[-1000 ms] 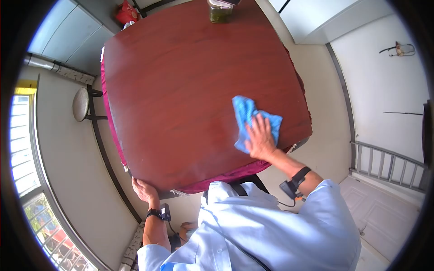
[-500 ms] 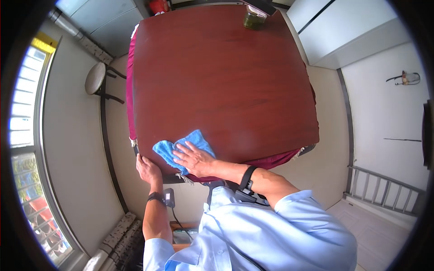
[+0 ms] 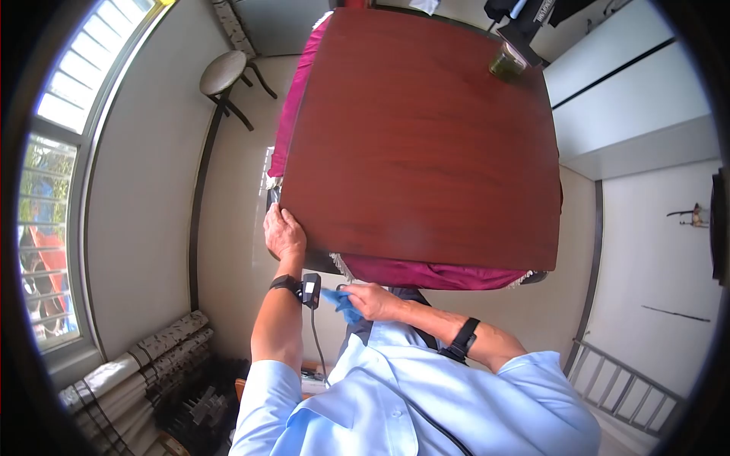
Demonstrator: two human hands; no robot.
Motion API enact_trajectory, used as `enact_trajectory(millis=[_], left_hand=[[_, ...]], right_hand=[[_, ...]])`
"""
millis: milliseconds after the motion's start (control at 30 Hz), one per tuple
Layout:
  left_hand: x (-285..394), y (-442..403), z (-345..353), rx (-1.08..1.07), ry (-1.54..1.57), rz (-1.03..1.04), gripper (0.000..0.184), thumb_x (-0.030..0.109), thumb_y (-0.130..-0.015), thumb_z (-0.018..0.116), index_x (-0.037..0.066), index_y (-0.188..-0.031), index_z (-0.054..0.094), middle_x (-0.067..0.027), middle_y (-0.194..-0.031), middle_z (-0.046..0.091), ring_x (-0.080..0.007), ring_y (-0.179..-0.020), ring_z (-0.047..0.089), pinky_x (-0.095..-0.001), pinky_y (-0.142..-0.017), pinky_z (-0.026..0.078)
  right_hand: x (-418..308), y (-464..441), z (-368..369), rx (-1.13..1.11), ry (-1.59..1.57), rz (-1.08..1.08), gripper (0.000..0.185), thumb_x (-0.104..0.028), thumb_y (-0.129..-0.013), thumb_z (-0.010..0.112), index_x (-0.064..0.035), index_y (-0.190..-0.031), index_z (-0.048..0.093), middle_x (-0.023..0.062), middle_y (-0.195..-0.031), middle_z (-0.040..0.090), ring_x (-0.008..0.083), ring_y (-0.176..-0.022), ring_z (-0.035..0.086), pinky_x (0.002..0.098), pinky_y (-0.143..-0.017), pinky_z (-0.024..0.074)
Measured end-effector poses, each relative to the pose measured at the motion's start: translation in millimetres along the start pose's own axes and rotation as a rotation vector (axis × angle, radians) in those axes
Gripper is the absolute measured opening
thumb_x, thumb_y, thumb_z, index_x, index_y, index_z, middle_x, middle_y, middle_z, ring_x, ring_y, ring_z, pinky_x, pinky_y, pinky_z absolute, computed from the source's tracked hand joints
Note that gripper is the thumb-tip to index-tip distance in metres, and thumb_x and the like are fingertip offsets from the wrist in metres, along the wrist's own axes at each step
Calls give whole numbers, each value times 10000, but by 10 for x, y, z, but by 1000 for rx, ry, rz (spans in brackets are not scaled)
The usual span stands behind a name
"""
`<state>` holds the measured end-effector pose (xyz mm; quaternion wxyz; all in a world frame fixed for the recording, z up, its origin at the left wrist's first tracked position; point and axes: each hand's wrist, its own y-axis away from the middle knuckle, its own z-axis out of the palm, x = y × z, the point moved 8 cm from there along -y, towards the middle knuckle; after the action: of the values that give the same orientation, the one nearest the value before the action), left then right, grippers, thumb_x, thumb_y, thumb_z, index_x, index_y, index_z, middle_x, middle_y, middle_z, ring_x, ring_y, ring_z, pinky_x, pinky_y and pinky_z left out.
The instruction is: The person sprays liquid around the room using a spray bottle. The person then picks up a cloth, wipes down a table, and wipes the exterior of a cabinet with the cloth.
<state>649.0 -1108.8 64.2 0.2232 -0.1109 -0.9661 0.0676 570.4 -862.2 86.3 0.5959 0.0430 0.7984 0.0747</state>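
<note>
A dark red-brown wooden table [image 3: 422, 144] is in front of me. My left hand [image 3: 286, 234] is closed around its near left corner, some fingers hidden by the edge. My right hand [image 3: 371, 301] is off the tabletop, just in front of the near edge and close to my body. Its fingers are closed on a crumpled blue cloth [image 3: 344, 304], which hangs below the level of the top. Magenta fringed fabric [image 3: 433, 273] drapes under the table's near side.
A green-tinted jar [image 3: 507, 64] stands at the table's far right corner beside a black device [image 3: 528, 32]. A round stool [image 3: 223, 74] is by the left wall. White cabinets [image 3: 616, 83] stand on the right. Patterned rolls [image 3: 144, 357] lie at lower left.
My right hand has lifted the blue cloth off the tabletop and drawn it back toward my body. My left hand stays at the table corner. The view has turned left.
</note>
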Motion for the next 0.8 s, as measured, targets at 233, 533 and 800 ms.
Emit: enact_trajectory(millis=[233, 533, 800], left_hand=[[47, 10, -78, 16, 16, 10, 387, 269, -981, 445, 40, -1269, 563, -116, -1288, 601, -288, -1240, 513, -391, -1057, 396], [8, 4, -24, 23, 13, -6, 397, 270, -979, 453, 33, -1274, 572, -113, -1277, 610, -279, -1246, 511, -386, -1068, 385], [68, 2, -91, 70, 9, 14, 372, 253, -981, 464, 37, -1261, 581, -122, -1276, 608, -292, -1209, 536, -378, -1043, 412]], right_hand=[[252, 78, -1478, 387, -541, 177, 237, -198, -972, 521, -8, -1044, 643, -16, -849, 635, 100, -768, 569, 318, -684, 501], [339, 740, -3350, 1039, 807, 273, 396, -218, -955, 508, 11, -1273, 565, 236, -1281, 567, 370, -1184, 555, 422, -1005, 451], [578, -678, -2586, 563, 1089, 219, 640, -370, -911, 546, -40, -1441, 407, 209, -1540, 280, 475, -1417, 203, 602, -1154, 139]])
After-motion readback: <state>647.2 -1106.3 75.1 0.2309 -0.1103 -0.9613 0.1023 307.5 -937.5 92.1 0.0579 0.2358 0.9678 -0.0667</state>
